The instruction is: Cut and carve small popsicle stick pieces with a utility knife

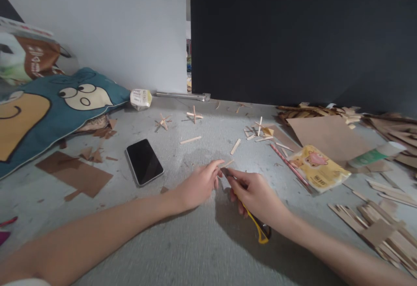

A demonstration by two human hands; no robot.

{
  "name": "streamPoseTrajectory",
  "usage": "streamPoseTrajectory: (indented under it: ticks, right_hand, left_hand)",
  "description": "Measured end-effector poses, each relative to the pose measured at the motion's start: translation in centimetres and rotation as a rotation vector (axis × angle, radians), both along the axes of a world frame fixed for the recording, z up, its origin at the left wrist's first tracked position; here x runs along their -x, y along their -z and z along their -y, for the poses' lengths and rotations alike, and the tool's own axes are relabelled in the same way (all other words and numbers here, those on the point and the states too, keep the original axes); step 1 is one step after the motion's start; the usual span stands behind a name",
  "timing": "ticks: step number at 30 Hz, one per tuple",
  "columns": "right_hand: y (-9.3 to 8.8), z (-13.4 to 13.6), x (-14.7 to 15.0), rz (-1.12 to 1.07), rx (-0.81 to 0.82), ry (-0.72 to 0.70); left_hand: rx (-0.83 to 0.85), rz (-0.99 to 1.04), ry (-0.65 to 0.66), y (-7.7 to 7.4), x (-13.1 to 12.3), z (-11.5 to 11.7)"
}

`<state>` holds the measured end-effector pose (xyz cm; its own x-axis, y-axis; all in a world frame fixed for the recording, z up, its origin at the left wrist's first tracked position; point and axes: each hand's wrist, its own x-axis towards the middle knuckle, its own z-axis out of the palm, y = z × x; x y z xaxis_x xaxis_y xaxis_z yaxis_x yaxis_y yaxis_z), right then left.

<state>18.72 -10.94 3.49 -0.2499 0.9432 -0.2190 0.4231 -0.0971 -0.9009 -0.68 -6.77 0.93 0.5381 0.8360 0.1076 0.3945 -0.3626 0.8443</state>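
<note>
My right hand [256, 192] is wrapped round a yellow and black utility knife [259, 226], its blade end pointing at my left hand. Pinched in the fingers of my left hand [202, 184] is a short wooden stick [227, 163], with the blade against or very near it. Beyond the hands lie two loose wooden sticks, one to the right [235, 146] and a longer one to the left [190, 139]. Small star-like shapes of crossed sticks [194, 115] stand farther back.
A smartphone [145, 162] lies left of my hands, near brown cardboard pieces [74, 173] and a teal cushion [97, 99]. On the right are a red striped pencil [289, 166], a yellow packet [317, 169], a glue tube [376, 154] and a stick pile [378, 229].
</note>
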Motion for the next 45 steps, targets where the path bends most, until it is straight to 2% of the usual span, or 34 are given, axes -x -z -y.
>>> streamPoseTrajectory:
  ticks: [16, 28, 34, 45]
  right_hand:
    - [-0.1, -0.3, 0.4, -0.185, 0.125, -0.005]
    - [0.9, -0.2, 0.4, -0.268, 0.06, 0.015]
    - [1.4, -0.3, 0.4, -0.272, 0.029, 0.019]
    - [1.5, -0.2, 0.5, -0.268, -0.023, 0.063]
  left_hand:
    - [0.118, 0.105, -0.046, 0.1, 0.0, -0.4]
    - [0.162, 0.18, -0.043, 0.2, 0.1, -0.7]
    - [0.242, 0.259, -0.024, 0.1, 0.0, -0.8]
    - [0.283, 0.281, -0.019, 0.4, 0.2, -0.9]
